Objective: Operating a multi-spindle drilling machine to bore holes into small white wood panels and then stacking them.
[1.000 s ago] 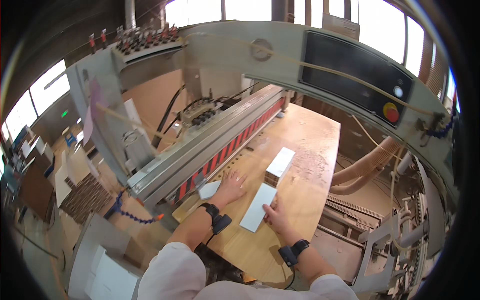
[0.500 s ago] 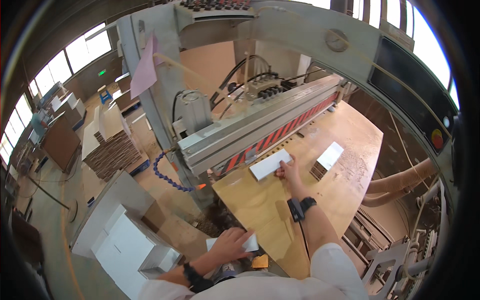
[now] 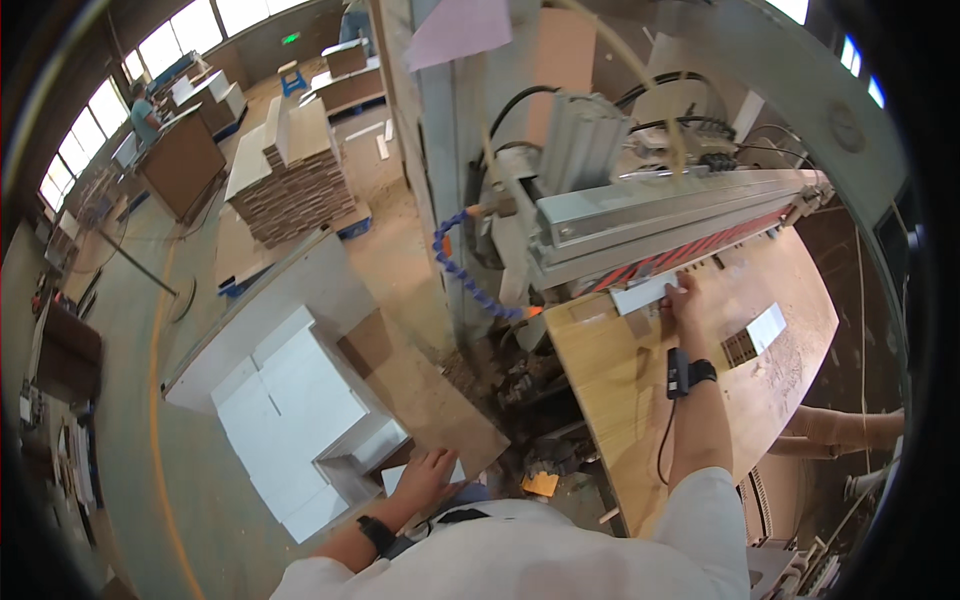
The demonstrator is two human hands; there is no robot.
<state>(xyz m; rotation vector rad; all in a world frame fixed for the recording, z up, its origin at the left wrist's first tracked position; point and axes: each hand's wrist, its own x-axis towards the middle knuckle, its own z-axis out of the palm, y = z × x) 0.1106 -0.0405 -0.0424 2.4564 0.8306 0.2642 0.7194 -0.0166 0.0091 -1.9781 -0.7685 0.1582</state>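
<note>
Panel [image 3: 394, 480] — nearer stack [image 3: 300, 385] (under left hand [image 3: 424, 480])

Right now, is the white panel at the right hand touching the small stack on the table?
Apart: the head view shows the right hand and bare tabletop between panel and stack.

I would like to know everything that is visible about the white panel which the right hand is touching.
The white panel is a thin, rectangular piece with a plain, smooth-looking face; its material is unclear. It lies flat on the wooden tabletop, its long side beside the grey machine beam; whether they touch cannot be told. The right hand touches its right end, partly covering it. No damage is discernible at this size.
</note>
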